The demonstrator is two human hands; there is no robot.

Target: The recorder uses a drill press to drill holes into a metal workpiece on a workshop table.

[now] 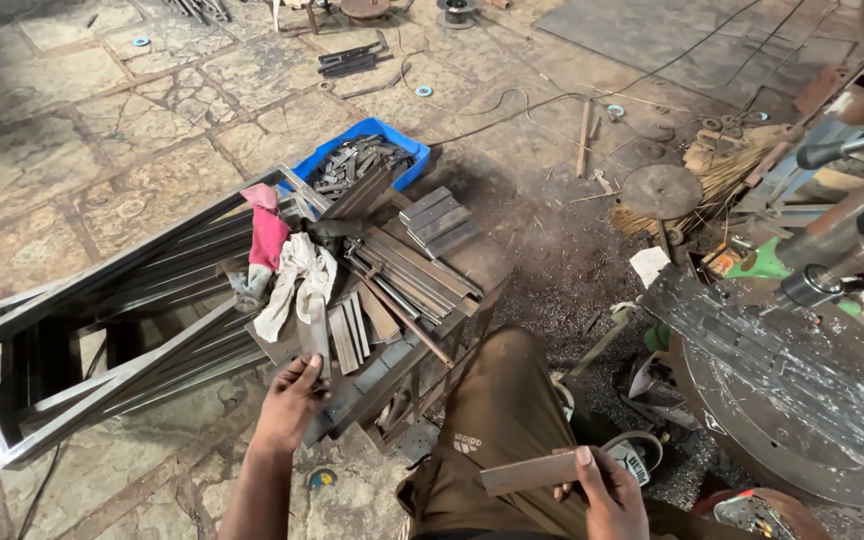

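Stone-paved workshop floor (82,130), cracked slabs, metal swarf scattered near the machine. I'm looking down at a low worktop (472,262) crowded w/ flat steel pieces.

My right hand (607,495) has its grip clenched on a short flat metal bar (530,472), thumb on top, bar held roughly level above my knee, pointing left. My left hand (290,398) reaches to the worktop's near-left edge, fingers closed around a flat steel strip (317,338) that stands nearly upright in the grip, its upper end just below a white rag (300,275).

Beside that strip, a few similar short strips (350,330) lie side by side on the worktop. Further back, longer flat bars (417,270) lie diagonal, and a small stack of cut plates (439,220) sits near the far edge. A pink rag (268,232) lies next to the white one, draped onto a welded steel frame (102,330) that leans at the worktop's left.

Behind, a blue crate (372,140) holds more metal offcuts. To the right, a drill-press table (792,400), round & covered w/ shavings. A straw broom (732,170) lies on the floor beyond it.
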